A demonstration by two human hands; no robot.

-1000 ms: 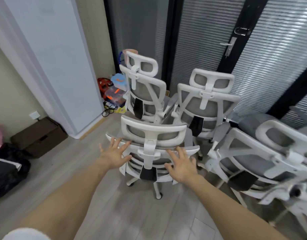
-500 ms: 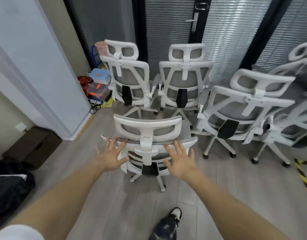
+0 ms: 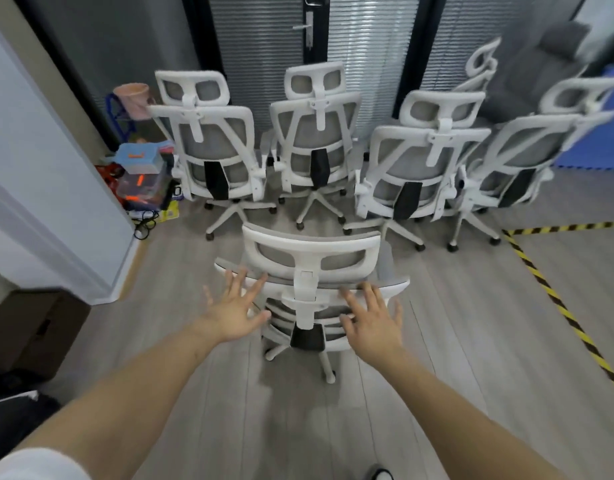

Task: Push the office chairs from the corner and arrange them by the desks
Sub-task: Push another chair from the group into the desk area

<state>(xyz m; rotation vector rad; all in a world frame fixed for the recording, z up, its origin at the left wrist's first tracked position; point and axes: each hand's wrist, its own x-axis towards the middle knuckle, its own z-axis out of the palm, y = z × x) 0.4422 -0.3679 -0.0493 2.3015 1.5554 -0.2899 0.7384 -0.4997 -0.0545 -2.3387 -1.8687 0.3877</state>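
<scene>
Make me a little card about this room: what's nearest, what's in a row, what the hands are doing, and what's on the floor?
Nearest thing: white office chair, seen from behind, standing apart from the others
Row behind it: four white chairs along the blinds
Left hand: fingers spread, at the near chair's back
Right hand: fingers spread, at the same chair's back
Gripping: neither hand curls round anything
Floor: grey boards with yellow-black tape on the right
Left corner: stacked boxes
</scene>
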